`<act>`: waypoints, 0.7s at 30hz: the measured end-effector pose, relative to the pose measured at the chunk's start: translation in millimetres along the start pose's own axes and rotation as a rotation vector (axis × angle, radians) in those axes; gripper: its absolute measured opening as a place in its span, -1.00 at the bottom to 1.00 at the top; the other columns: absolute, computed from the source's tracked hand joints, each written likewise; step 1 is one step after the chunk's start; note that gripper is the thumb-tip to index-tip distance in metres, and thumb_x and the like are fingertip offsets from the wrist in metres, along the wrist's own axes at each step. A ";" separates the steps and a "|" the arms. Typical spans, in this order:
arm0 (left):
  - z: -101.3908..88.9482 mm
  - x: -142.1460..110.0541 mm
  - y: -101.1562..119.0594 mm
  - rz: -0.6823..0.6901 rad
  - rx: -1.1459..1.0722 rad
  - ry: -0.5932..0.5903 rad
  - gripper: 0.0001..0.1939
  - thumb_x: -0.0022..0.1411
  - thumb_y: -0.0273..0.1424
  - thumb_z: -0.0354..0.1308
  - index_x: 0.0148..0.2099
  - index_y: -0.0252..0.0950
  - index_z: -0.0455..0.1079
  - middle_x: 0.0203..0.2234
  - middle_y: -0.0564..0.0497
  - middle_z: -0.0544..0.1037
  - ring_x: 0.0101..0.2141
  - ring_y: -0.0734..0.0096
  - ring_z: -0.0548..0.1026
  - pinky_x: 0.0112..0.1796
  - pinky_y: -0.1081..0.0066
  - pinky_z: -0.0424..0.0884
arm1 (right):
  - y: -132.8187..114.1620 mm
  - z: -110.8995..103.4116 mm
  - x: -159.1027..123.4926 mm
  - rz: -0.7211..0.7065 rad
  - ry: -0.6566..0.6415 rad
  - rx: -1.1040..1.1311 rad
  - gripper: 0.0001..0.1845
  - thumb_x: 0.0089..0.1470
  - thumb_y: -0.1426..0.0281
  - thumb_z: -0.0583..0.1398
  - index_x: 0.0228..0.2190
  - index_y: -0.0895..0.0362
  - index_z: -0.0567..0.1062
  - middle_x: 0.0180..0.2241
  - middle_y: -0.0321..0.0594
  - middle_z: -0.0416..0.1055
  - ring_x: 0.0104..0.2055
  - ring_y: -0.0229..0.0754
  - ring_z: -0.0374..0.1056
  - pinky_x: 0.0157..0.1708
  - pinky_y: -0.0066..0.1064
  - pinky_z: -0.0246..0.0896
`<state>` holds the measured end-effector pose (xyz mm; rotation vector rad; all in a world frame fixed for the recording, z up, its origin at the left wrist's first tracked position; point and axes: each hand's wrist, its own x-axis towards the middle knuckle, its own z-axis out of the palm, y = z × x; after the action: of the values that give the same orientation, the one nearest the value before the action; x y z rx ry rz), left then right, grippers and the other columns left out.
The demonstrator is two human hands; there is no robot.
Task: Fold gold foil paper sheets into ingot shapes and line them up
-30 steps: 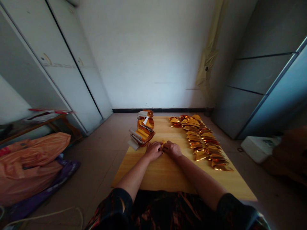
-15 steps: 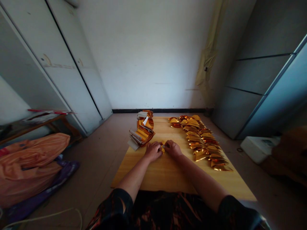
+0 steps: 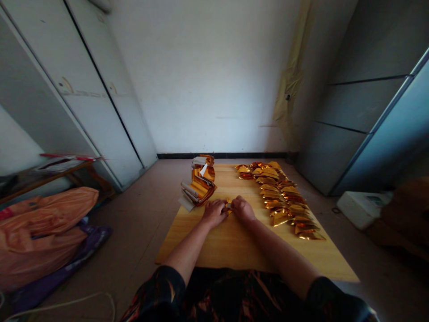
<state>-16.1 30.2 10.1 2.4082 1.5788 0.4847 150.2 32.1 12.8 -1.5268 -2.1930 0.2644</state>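
Observation:
Between my two hands, low over the wooden table (image 3: 231, 246), is a small piece of gold foil paper (image 3: 229, 206) with a greyish patch showing. My left hand (image 3: 215, 213) is closed on its left side, fingers bent around the edge. On the other side my right hand (image 3: 243, 209) pinches it, also closed. Much of the paper is hidden behind the fingers. Just beyond my left hand lies a loose stack of gold foil sheets (image 3: 201, 185) with grey backs. To the right, folded gold paper pieces (image 3: 281, 192) lie in overlapping rows.
A white wall (image 3: 214, 80) stands behind the table, with grey cabinets (image 3: 100, 89) at left and a tall grey appliance-like unit (image 3: 362, 98) at right. Orange fabric or plastic (image 3: 47, 232) is heaped at lower left. A white box (image 3: 357, 208) sits on the floor at right.
Both hands stay in nearly the same place. The gold foil paper between them shows a slightly larger greyish patch, and the fingers have shifted a little.

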 end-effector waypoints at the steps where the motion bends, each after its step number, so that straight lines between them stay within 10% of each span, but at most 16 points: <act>1: 1.8 0.1 -0.2 -0.008 0.005 0.007 -0.63 0.15 -0.32 0.11 0.04 -0.16 0.33 -0.03 -0.03 0.48 0.05 0.23 0.32 0.06 0.22 0.11 | -2.9 -0.5 -1.0 -0.036 -0.031 -0.035 -0.79 0.10 0.48 0.06 -0.38 0.14 0.51 -0.32 -0.17 0.42 -0.29 -0.24 0.30 -0.29 -0.50 0.16; 21: -16.7 2.9 6.3 0.137 0.127 0.014 -0.81 0.17 -0.41 0.07 -0.18 -0.12 0.46 -0.23 0.00 0.56 -0.08 0.20 0.35 -0.05 0.18 0.15 | -0.6 -46.2 -3.8 -0.208 -0.279 -0.423 -0.76 0.09 0.29 0.15 -0.29 0.13 0.56 -0.24 -0.01 0.50 -0.13 -0.01 0.31 -0.16 -0.25 0.06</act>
<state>-16.2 30.4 28.1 2.6261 1.4997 0.4388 172.3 23.9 52.7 -1.5231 -2.7420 -0.0654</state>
